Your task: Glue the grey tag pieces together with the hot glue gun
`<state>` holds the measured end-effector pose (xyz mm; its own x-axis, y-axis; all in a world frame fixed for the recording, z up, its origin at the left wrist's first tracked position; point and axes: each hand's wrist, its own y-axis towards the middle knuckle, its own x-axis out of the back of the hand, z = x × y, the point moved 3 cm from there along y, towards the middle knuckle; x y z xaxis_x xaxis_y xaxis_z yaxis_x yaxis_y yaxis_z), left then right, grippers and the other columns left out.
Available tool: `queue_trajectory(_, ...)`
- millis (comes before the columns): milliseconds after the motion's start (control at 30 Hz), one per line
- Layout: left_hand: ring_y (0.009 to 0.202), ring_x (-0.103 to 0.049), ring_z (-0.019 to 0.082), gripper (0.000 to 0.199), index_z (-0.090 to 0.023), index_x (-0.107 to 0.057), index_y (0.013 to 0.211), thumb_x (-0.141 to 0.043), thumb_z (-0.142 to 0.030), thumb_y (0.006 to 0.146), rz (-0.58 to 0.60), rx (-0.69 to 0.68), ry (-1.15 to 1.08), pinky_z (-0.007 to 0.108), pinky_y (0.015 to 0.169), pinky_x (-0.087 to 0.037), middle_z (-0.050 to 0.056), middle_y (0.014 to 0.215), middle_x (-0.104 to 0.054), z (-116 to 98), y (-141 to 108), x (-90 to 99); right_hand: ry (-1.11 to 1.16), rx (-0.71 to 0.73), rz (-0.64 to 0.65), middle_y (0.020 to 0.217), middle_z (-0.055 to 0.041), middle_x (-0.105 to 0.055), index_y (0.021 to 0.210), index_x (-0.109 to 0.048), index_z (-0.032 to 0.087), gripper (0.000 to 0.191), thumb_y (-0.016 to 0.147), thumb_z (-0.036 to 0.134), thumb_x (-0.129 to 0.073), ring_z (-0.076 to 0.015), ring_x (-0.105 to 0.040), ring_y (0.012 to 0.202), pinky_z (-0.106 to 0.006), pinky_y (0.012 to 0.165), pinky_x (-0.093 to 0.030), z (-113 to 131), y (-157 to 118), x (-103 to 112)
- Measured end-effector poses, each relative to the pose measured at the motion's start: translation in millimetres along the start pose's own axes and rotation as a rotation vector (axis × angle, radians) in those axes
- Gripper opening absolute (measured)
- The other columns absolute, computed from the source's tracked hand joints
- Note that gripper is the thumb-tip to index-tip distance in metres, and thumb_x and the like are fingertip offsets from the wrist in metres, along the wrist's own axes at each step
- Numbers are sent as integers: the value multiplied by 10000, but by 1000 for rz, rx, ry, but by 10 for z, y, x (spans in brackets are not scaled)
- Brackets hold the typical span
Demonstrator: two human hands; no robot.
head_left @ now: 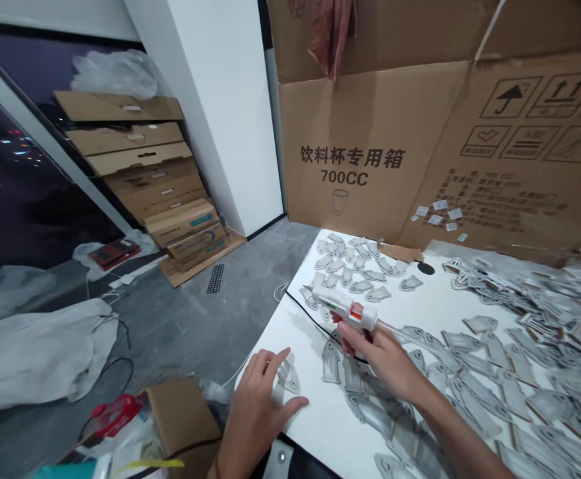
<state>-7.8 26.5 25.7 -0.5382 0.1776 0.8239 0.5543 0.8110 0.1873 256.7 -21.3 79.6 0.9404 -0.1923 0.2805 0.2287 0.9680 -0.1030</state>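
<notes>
My right hand (377,356) grips a white hot glue gun (346,310) with its nozzle pointing left over the white table (315,426). A black cord runs from the gun across the table. My left hand (257,406) rests on the table's near left edge, fingers touching a small grey flat piece (289,376). Another grey piece (331,362) lies just below the gun. Several more grey pieces are spread in rows at the far corner (355,266) and heaped to the right (534,346).
A big cardboard sheet (380,146) printed "700CC" stands along the table's far side. Left of the table, flattened boxes (145,173) lean on a wall, white bags (35,352) lie on the grey floor, and an open carton (180,412) sits near my left hand.
</notes>
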Motion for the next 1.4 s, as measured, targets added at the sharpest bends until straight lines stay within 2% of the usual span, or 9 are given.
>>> queue_trajectory(167, 1272, -624, 273, 437, -307, -665, 1335, -682, -180, 916, 0, -194, 4, 447, 1090, -559, 59, 1361, -689, -47, -1, 35, 6, 12, -37, 1188, -95, -767, 1323, -758, 203, 596, 1001, 678, -597, -334, -649, 1204, -460, 1100, -473, 63, -52, -50)
queue_trajectory(333, 1015, -678, 262, 239, -270, -704, 1201, -714, -296, 963, -101, -118, 61, 418, 898, -595, 47, 1124, -762, 71, 27, 51, -58, -84, 65, 1415, -99, -719, 1370, -758, 250, 592, 1004, 682, -584, -351, -579, 1409, -530, 1245, -377, -73, -183, -147)
queue_trajectory(433, 1046, -677, 261, 240, -273, -710, 1201, -704, -273, 961, -149, -127, 71, 419, 924, -583, 56, 1150, -752, 107, -16, 41, -247, -104, 173, 1561, -44, -620, 1424, -719, 328, 525, 1050, 634, -512, -314, -488, 1514, -514, 1287, -326, -228, -295, -221)
queue_trajectory(500, 1061, -677, 247, 232, -277, -720, 1179, -658, -207, 967, -192, -151, 67, 407, 942, -575, 54, 1155, -747, 120, -60, 42, -352, -81, 235, 1606, -18, -576, 1474, -671, 355, 502, 1071, 590, -485, -290, -465, 1534, -468, 1280, -349, -278, -357, -267)
queue_trajectory(567, 1021, -679, 229, 224, -270, -729, 1155, -634, -176, 976, -249, -160, 67, 389, 916, -574, 52, 1107, -744, 134, -99, 45, -406, -27, 261, 1570, -24, -608, 1474, -654, 354, 469, 1085, 544, -473, -275, -522, 1482, -410, 1213, -434, -250, -394, -307)
queue_trajectory(667, 943, -675, 209, 189, -257, -746, 1125, -645, -178, 986, -310, -157, 66, 363, 852, -572, 50, 1022, -733, 147, -131, 41, -442, 83, 299, 1344, -46, -729, 1287, -699, 325, 352, 1109, 431, -414, -261, -671, 1243, -349, 1009, -536, -108, -412, -371)
queue_trajectory(800, 915, -679, 205, 172, -255, -762, 1120, -649, -206, 1000, -329, -131, 54, 357, 827, -579, 57, 994, -729, 151, -145, 32, -473, 182, 402, 1046, -25, -725, 1017, -612, 275, 251, 1099, 324, -380, -222, -687, 903, -323, 819, -506, 29, -408, -465)
queue_trajectory(1133, 929, -685, 211, 177, -260, -764, 1131, -666, -199, 996, -339, -138, 27, 377, 864, -590, 56, 1006, -732, 173, -175, 25, -527, 233, 431, 1134, -47, -687, 1151, -600, 285, 214, 1074, 278, -402, -246, -682, 987, -325, 872, -479, -116, -414, -572)
queue_trajectory(1400, 926, -659, 215, 166, -249, -746, 1130, -686, -182, 991, -330, -141, 31, 380, 853, -580, 50, 993, -721, 165, -176, 18, -818, 128, 477, 1043, -63, -692, 1076, -575, 256, 106, 977, 263, -539, -272, -701, 876, -322, 746, -424, -91, -371, -666)
